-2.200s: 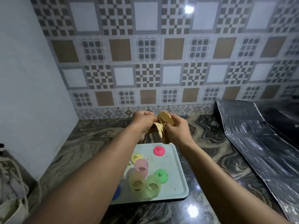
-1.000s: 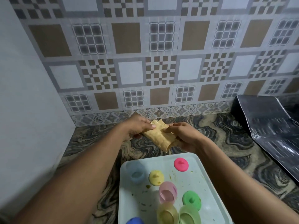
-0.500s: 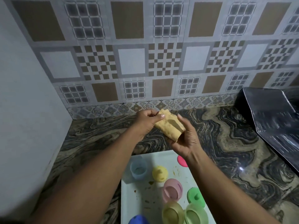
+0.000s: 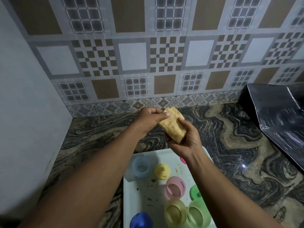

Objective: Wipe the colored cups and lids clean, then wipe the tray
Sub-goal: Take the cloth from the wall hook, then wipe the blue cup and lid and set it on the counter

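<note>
A folded yellow cloth [image 4: 173, 126] is held above the counter, behind the tray. My right hand [image 4: 185, 140] cups it from below, and my left hand [image 4: 150, 120] pinches its far corner. Below them lies a pale tray [image 4: 131, 195] with brown smears. On it stand a blue cup [image 4: 140, 167], a pink cup [image 4: 175, 187], a yellow cup [image 4: 175, 213] and a green cup [image 4: 198, 213]. Lids lie among them: a yellow lid [image 4: 162, 171], a green lid [image 4: 195, 193], a blue lid [image 4: 139, 220] and a pink lid [image 4: 183, 160] mostly hidden by my right wrist.
The tray sits on a dark marbled counter [image 4: 230, 137]. A patterned tile wall [image 4: 164, 55] stands behind and a plain wall [image 4: 24, 112] closes the left side. A dark foil-covered surface [image 4: 276, 116] slopes at the right.
The cloth went from bunched to folded flat, and now rests in my right palm. The view has tilted down and closer to the tray.
</note>
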Demonstrator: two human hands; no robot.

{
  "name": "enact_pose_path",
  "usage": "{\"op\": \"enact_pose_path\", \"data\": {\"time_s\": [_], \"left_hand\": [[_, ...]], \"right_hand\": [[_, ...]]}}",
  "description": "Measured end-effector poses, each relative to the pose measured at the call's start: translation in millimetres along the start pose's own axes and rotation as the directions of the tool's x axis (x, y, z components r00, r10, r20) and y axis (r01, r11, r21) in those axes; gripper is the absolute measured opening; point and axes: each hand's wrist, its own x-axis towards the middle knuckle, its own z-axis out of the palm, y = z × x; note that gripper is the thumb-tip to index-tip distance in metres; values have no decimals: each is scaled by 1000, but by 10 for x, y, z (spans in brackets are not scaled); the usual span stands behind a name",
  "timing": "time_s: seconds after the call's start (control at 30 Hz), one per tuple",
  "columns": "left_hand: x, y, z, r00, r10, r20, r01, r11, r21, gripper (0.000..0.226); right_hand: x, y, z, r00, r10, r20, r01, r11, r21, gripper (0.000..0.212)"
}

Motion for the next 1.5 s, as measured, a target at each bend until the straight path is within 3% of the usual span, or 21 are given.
{"op": "enact_pose_path", "data": {"time_s": [0.1, 0.2, 0.3, 0.4, 0.57, 0.63, 0.73, 0.8, 0.87, 0.9, 0.97, 1.03, 1.1, 1.2, 1.27, 1.3, 1.33, 1.37, 1.4, 1.43, 1.5], "left_hand": [[-23, -17, -52, 999, -35, 4, 34, 996, 83, 26], [-74, -167, -256, 999, -49, -2, 48, 953, 298, 33], [-238, -400, -508, 977, -151, 151, 40, 823, 567, 32], [-472, -615, -570, 891, -335, 307, -13, 657, 754, 34], [-719, -886, -553, 893, -331, 304, -135, 448, 884, 31], [-729, -942, -575, 913, -279, 297, -152, 442, 884, 22], [-639, -944, -639, 950, -176, 259, -127, 540, 832, 14], [-537, -868, -694, 967, -109, 230, -113, 629, 769, 17], [-442, -753, -700, 977, -42, 209, -120, 702, 702, 28], [-416, -674, -671, 978, -5, 210, -138, 736, 663, 27], [-389, -509, -569, 971, 57, 232, -183, 800, 571, 17], [-389, -378, -463, 953, 88, 291, -233, 825, 515, 24], [-390, -302, -408, 936, 122, 330, -279, 828, 487, 35], [-384, -245, -398, 929, 192, 317, -314, 862, 397, 20], [-393, -201, -398, 915, 232, 331, -351, 861, 367, 16], [-405, -172, -402, 906, 246, 344, -368, 860, 353, 16], [-405, -145, -407, 900, 251, 356, -373, 866, 332, 16], [-415, -114, -420, 897, 247, 366, -365, 881, 301, 17], [-416, -85, -436, 898, 235, 372, -347, 898, 271, 17], [-414, -61, -448, 900, 220, 377, -327, 912, 249, 18], [-385, -52, -480, 908, 179, 379, -292, 920, 263, 16]], "right_hand": [[28, -49, -80, 1000, 12, -16, -12, 1000, -25, 29], [52, -150, -202, 998, 8, -63, -12, 998, -64, 36], [44, -242, -398, 992, -4, -125, -3, 998, -55, 32], [9, -242, -560, 985, 8, -171, -14, 999, -36, 26], [-14, -57, -585, 961, 53, -273, -118, 967, -226, 30], [-30, 12, -557, 953, 55, -299, -155, 933, -325, 24], [-16, 102, -506, 954, -35, -296, -109, 884, -454, 27], [-20, 157, -440, 933, -261, -249, 41, 762, -646, 28], [-72, 240, -359, 847, -530, -39, 237, 444, -864, 27], [-103, 300, -319, 797, -594, 111, 321, 260, -911, 28], [-116, 463, -260, 737, -570, 364, 438, -9, -899, 28], [-114, 632, -229, 774, -457, 439, 457, -77, -886, 44], [-123, 702, -215, 792, -432, 432, 471, -18, -882, 66], [-121, 628, -169, 791, -453, 411, 507, 110, -855, 68], [-48, 527, -93, 846, -446, 293, 429, 242, -871, 66], [-18, 456, -42, 882, -434, 183, 357, 364, -860, 63], [13, 372, -11, 933, -358, 39, 238, 533, -812, 57], [21, 289, 0, 979, -191, -70, 86, 701, -708, 54], [-1, 217, -3, 994, -14, -112, -56, 799, -599, 55], [-36, 164, -23, 989, 104, -106, -144, 844, -517, 58], [-41, 160, -73, 980, 162, -118, -198, 879, -434, 57]]}}
